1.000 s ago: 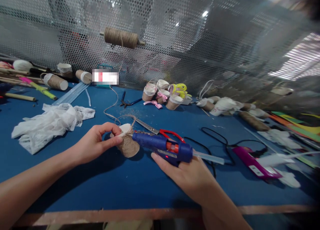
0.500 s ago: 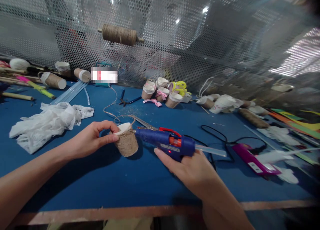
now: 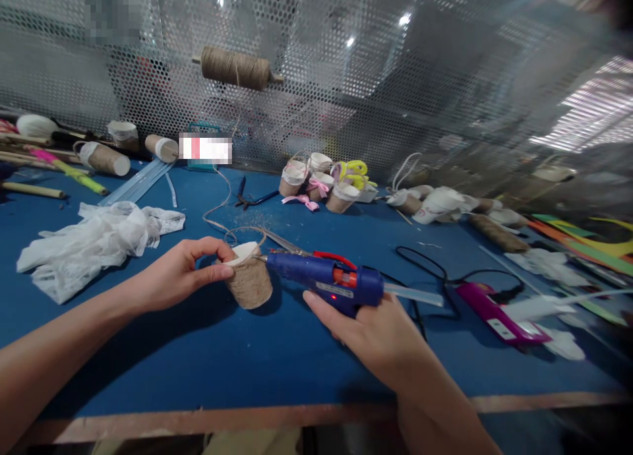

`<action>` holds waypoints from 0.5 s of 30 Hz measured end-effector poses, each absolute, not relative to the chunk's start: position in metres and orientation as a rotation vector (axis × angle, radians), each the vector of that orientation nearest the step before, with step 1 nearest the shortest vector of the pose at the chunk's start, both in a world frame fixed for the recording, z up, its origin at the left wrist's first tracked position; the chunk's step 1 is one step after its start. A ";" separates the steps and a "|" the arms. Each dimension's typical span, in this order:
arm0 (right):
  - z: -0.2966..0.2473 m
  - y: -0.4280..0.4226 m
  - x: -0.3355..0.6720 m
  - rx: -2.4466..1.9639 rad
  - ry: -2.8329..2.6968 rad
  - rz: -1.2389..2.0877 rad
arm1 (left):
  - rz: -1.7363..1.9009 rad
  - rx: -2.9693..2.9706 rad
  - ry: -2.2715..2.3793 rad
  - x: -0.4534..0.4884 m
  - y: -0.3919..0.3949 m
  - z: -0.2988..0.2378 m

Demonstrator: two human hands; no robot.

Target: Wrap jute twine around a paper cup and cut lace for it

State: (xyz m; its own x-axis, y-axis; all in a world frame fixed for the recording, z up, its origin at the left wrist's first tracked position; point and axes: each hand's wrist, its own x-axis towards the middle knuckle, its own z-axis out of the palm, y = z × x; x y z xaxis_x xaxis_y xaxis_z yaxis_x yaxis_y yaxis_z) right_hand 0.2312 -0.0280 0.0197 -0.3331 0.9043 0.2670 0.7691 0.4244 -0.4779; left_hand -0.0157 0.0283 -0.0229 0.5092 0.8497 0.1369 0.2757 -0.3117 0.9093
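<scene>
**Blue bench, mesh backdrop: glue gun nozzle at a twine-wrapped cup**

Head view. Blue table (image 3: 247,363) with a perforated metal screen (image 3: 346,79) behind it; a twine spool (image 3: 236,67) hangs on the screen, far beyond the left hand.

Left hand (image 3: 182,273): thumb and fingers pinched around the white rim of the twine-wrapped cup (image 3: 247,280). The cup stands tilted on the table just right of that hand. A loose twine strand loops up from its rim.

Right hand (image 3: 376,336): clenched around the grip of the blue glue gun (image 3: 326,283), which lies level ahead of the knuckles. The nozzle touches the cup's rim. A clear glue stick protrudes from the back of the gun.

Scissors (image 3: 297,249) with red handles lie just beyond the gun. White plastic bag (image 3: 89,244) is crumpled to the left of the left hand. Purple glue gun (image 3: 499,316) with black cable (image 3: 430,264) lies to the right of the right hand. Cluster of decorated cups (image 3: 321,184) stands well beyond both hands, near the screen.
</scene>
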 end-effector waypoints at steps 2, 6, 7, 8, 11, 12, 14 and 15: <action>0.017 -0.026 0.229 -1.438 -2.097 0.373 | 0.800 1.842 0.935 -0.016 0.029 -0.024; 0.009 -0.025 0.231 -1.437 -2.029 0.363 | 0.794 1.857 0.929 -0.016 0.029 -0.024; 0.009 -0.026 0.231 -1.439 -2.029 0.366 | 0.787 1.862 0.932 -0.016 0.029 -0.023; 0.008 -0.026 0.231 -1.442 -2.027 0.371 | 0.777 1.867 0.935 -0.016 0.029 -0.023; 0.010 -0.028 0.231 -1.438 -2.016 0.394 | 0.754 1.879 0.944 -0.016 0.029 -0.023; 0.010 -0.028 0.230 -1.426 -2.013 0.403 | 0.749 1.881 0.942 -0.016 0.029 -0.022; 0.012 -0.029 0.228 -1.402 -2.012 0.422 | 0.748 1.881 0.936 -0.016 0.029 -0.022; 0.012 -0.029 0.227 -1.395 -2.013 0.430 | 0.747 1.880 0.936 -0.016 0.029 -0.022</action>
State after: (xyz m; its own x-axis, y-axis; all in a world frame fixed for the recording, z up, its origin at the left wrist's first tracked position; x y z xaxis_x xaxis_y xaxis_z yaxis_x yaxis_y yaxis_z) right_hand 0.2274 -0.0286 0.0122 -0.2291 0.9195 0.3194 0.7089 0.3825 -0.5926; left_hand -0.0159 0.0286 -0.0223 0.5349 0.8359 0.1229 0.3057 -0.3271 0.8942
